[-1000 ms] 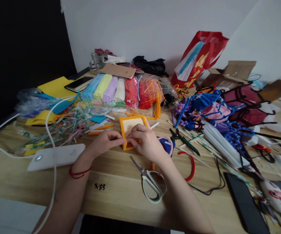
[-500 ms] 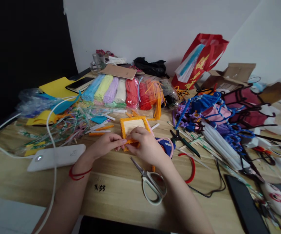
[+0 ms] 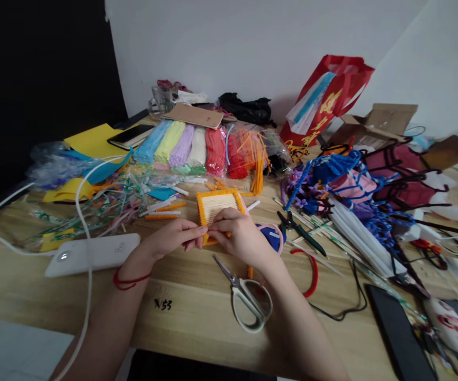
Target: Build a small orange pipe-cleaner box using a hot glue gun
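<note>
A small rectangular panel of pale sticks, edged with fuzzy orange pipe cleaner, lies at the middle of the table. My left hand pinches at its lower left corner, thumb and forefinger pressed together. From the right, my right hand reaches over the lower part of the panel with its fingers closed at the same corner. Both sets of fingertips nearly meet there, and what lies right between them is partly hidden. Scissors with pale handles rest open just below the right hand. A blue piece with a pink edge lies beside the right wrist.
Bundles of coloured pipe cleaners line the back. Green-handled pliers and a red pipe cleaner lie to the right, near a black phone. A white power bank with a cable sits left. A red bag stands behind.
Both hands remain at the panel's lower left corner. The right hand's fingers have shifted slightly, and the orange lower edge shows a little differently beneath them.
</note>
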The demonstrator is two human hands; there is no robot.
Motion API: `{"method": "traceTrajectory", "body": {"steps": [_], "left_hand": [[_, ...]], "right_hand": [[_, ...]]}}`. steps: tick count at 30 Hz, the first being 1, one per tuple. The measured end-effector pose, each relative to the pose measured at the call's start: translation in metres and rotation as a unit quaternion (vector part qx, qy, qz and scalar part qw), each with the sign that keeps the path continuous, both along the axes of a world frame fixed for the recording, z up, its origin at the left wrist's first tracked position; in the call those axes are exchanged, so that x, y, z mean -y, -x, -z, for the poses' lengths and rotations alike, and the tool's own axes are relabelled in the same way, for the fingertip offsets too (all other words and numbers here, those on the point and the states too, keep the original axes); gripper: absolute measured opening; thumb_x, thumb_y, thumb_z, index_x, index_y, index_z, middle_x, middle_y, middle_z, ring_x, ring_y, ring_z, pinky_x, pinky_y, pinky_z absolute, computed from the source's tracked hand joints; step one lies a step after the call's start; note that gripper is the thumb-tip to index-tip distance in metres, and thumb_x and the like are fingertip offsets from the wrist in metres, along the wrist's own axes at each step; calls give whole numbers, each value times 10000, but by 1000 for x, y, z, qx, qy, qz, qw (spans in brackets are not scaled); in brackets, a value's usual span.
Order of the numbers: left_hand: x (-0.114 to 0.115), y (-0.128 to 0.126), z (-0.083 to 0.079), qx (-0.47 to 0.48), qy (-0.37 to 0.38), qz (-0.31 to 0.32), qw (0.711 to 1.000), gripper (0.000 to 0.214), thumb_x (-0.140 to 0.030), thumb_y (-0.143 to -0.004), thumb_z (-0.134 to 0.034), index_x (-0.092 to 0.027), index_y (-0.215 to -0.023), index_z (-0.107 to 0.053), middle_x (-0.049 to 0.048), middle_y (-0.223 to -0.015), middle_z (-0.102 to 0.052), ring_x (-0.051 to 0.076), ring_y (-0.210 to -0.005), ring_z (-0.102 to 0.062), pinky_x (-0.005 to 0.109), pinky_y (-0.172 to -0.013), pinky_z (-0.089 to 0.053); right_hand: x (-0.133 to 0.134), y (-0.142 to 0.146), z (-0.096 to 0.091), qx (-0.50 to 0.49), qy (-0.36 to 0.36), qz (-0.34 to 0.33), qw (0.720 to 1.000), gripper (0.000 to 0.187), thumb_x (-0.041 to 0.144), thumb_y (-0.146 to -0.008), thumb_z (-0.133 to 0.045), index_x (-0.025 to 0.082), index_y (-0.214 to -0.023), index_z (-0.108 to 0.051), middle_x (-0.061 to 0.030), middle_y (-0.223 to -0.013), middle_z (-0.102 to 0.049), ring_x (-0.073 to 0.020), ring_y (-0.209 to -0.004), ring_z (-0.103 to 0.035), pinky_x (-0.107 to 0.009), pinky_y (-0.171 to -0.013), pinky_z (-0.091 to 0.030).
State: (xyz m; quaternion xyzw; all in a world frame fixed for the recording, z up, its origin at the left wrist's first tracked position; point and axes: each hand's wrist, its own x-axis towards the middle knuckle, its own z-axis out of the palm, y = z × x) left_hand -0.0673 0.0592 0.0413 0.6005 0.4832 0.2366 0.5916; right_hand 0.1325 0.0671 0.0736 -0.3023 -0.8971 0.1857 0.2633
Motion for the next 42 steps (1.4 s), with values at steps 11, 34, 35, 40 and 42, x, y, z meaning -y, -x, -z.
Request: {"method": "traceTrajectory", "body": {"steps": [11, 34, 35, 40, 42], "left_hand": [[-2, 1, 4, 13, -18, 24, 999, 478, -569, -805, -539, -141, -597, -584, -26, -517, -490, 92, -515, -431, 221, -518, -318], [-3, 2, 12, 22, -31, 57, 998, 490, -611, -848, -443, -163, -671, -533, -34, -539, -474, 95, -498, -429, 226, -491, -321], [-3, 3, 13, 23, -34, 60, 997, 490, -609, -849, -446, -161, -671, -534, -33, -539, -475, 94, -497, -429, 225, -490, -321], [-6, 4, 17, 14, -43, 62, 997, 526, -639, -834, -450, -160, -624, -510, -29, -527, -479, 91, -489, -421, 224, -486, -323], [-6, 3, 17, 8, -49, 59, 997, 538, -652, -820, -461, -160, -604, -502, -30, -516, -472, 92, -487, -417, 223, -483, -320]], "right_hand": [[4, 1, -1, 71, -61, 3, 996, 197, 235, -932, -550, 158, -844, -710, -34, -802, -571, -139, -776, -543, -266, -709, -463], [12, 14, -4, 136, -126, -4, 983, 268, 142, -925, -518, 133, -693, -652, -66, -785, -586, -178, -762, -482, -283, -644, -414], [14, 15, -3, 133, -125, 3, 983, 268, 141, -922, -523, 133, -686, -649, -68, -784, -584, -180, -762, -479, -285, -639, -411], [16, 19, 0, 106, -107, 21, 988, 250, 171, -922, -527, 139, -705, -646, -62, -768, -568, -183, -750, -471, -288, -631, -407], [15, 19, 0, 98, -97, 25, 990, 225, 170, -909, -542, 141, -712, -647, -54, -757, -559, -180, -744, -474, -286, -632, -405]]}}
